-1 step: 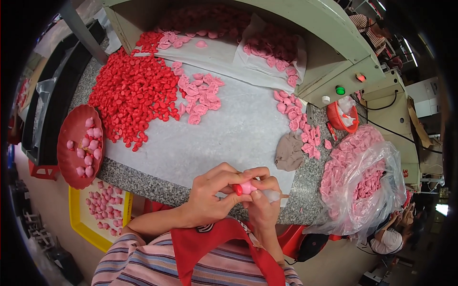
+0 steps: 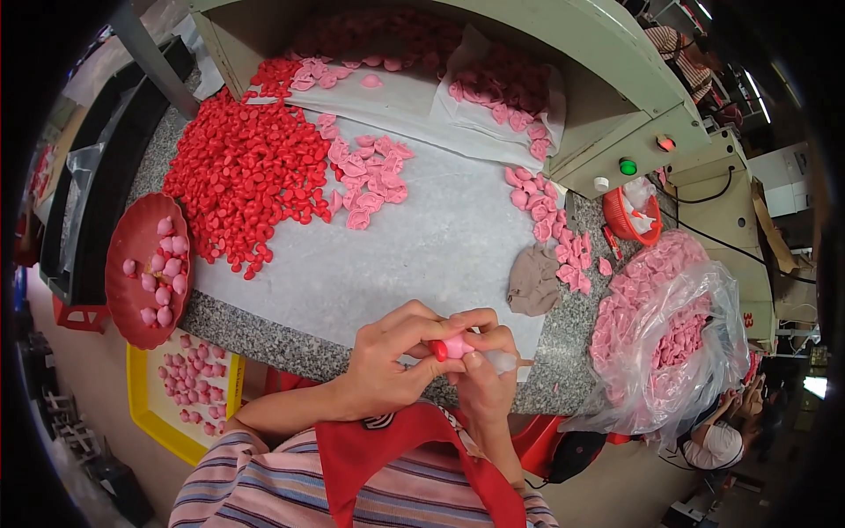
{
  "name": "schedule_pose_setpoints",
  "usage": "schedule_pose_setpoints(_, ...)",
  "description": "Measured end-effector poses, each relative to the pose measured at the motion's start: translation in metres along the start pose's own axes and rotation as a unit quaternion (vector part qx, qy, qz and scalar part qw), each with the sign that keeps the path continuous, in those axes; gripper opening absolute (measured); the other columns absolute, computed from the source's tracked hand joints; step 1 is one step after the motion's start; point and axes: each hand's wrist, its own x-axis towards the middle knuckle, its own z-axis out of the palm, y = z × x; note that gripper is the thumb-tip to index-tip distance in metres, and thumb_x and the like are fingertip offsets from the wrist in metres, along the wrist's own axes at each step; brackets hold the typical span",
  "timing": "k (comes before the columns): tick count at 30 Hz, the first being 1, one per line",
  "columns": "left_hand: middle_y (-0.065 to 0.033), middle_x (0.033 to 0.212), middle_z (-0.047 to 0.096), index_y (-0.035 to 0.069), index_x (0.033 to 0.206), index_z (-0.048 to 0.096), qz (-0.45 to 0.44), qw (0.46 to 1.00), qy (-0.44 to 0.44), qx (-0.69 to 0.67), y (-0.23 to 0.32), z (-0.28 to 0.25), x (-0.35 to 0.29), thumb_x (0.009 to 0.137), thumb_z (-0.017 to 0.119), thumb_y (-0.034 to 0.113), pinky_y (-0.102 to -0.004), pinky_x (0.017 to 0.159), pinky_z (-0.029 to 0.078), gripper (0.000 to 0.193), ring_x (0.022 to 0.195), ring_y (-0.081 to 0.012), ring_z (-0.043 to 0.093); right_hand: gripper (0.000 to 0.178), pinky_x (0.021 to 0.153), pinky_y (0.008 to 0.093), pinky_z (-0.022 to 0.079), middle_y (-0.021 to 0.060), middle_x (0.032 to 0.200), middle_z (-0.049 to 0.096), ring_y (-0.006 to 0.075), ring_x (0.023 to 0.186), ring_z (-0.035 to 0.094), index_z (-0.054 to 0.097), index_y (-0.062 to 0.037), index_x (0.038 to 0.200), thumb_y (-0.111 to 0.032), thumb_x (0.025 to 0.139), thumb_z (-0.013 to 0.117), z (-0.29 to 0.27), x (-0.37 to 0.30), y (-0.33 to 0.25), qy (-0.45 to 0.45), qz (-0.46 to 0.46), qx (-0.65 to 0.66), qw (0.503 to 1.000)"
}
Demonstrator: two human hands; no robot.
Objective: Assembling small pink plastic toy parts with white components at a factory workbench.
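One pink piece (image 2: 457, 345) sits between the person's hands as I watch through the head camera, held at the near edge of the paper (image 2: 370, 273). A red part (image 2: 440, 350) shows at its left end; whether it is fixed there I cannot tell. The left hand (image 2: 387, 352) is closed, its thumb and fingers pinching the piece from the left. The right hand (image 2: 488, 370) meets it from the other side, fingers touching the piece and curled around a small clear bottle (image 2: 502, 360), its thin tip pointing right.

By my judgement this piece is partway along. I take the round pink pieces in the red dish (image 2: 132, 326), roughly ten, and the larger lot in the yellow tray (image 2: 141, 396) below as done, though they are too small for me to be sure.

Far more looks left. I see a big heap of red bits (image 2: 255, 167) on the left of the paper, pink shells (image 2: 374, 176) beside it, more shells (image 2: 572, 255) past the grey cloth (image 2: 533, 280), a clear bag (image 2: 722, 308) full of pink ones at right, and further heaps inside the cabinet (image 2: 607, 53).
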Motion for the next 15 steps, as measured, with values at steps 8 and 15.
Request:
schedule_pose_setpoints(8,-0.0100,0.081,0.055,-0.002,0.091,0.057,0.021,0.999,0.017,0.020,-0.0002,0.0021,0.0044,0.066,0.067,-0.004,-0.0257,0.058,0.054,0.027,0.068,-0.0154,0.060,0.014,0.045,0.0190,0.040,0.0156,0.102,0.046,0.0143,0.069,0.050,0.051,-0.0074,0.090,-0.014,0.079,0.056,-0.0020,0.0025,0.0023,-0.013,-0.021,-0.005,1.000)
schedule_pose_setpoints(15,-0.0120,0.085,0.057,-0.001,0.096,0.058,0.044,0.998,0.000,0.052,-0.0041,0.0010,0.0041,0.065,0.069,-0.004,-0.0237,0.057,0.052,0.033,0.072,-0.0154,0.061,0.015,0.047,0.0194,0.040,0.0157,0.102,0.046,0.0150,0.072,0.051,0.051,-0.0069,0.090,-0.015,0.079,0.056,-0.0033,0.0013,0.0028,-0.005,-0.017,-0.007,1.000)
